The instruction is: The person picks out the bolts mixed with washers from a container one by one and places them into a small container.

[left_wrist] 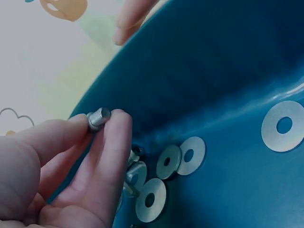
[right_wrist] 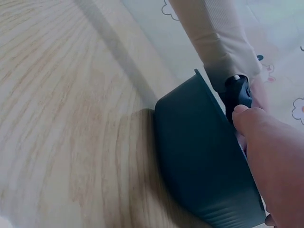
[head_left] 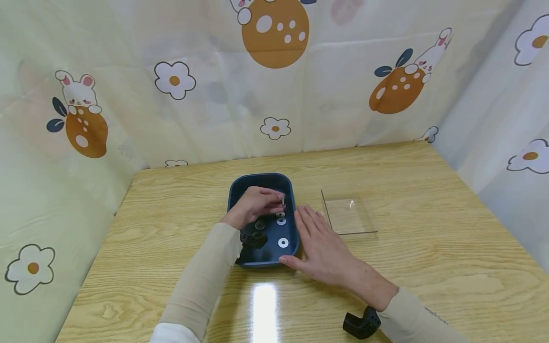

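Observation:
My left hand (head_left: 256, 200) is over the inside of a dark blue tray (head_left: 263, 263). Between its thumb and fingertips it pinches a small metal bolt (left_wrist: 99, 117), stubby and cylindrical with a wider collar. Flat metal washers (left_wrist: 270, 129) lie on the tray floor below, several of them bunched with other small metal hardware (left_wrist: 137, 153) partly behind the fingers. My right hand (head_left: 323, 252) rests along the tray's right rim, fingers straight, with the thumb near the front right corner.
A clear square plate (head_left: 349, 216) with dark edges lies on the wooden table (head_left: 411, 200) to the right of the tray. Behind the table hangs a printed curtain (head_left: 214, 114). Black wrist mounts (head_left: 362, 323) are strapped to both arms.

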Available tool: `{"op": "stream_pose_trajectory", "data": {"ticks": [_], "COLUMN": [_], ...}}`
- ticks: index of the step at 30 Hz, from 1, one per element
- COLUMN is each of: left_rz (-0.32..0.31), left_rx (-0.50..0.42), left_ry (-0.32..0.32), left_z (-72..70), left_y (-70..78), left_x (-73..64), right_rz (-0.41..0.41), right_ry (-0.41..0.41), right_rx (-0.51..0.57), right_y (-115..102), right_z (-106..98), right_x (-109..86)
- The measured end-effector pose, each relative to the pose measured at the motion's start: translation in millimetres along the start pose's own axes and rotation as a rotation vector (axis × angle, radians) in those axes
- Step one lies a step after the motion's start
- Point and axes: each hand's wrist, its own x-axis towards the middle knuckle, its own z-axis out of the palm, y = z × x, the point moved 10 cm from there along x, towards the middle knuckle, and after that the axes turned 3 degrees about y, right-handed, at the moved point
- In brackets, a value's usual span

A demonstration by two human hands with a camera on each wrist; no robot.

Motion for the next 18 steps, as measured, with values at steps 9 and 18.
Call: {"op": "stream_pose_trajectory", "data": {"ticks": [9,18], "left_rz": [0.031,0.035], "left_rx": [-0.066,-0.131], "left_ry": [-0.051,-0.063], "left_z": [-0.5,1.1], "left_y": [10.0,18.7], "left_x": [-6.4,-7.8], "right_rz": [0.015,0.077], "right_ry": [0.005,0.022], "right_rx": [0.0,0.0], "right_y": [10,42], "right_z": [-17,-35], "right_x": [0.1,-11.4]}}
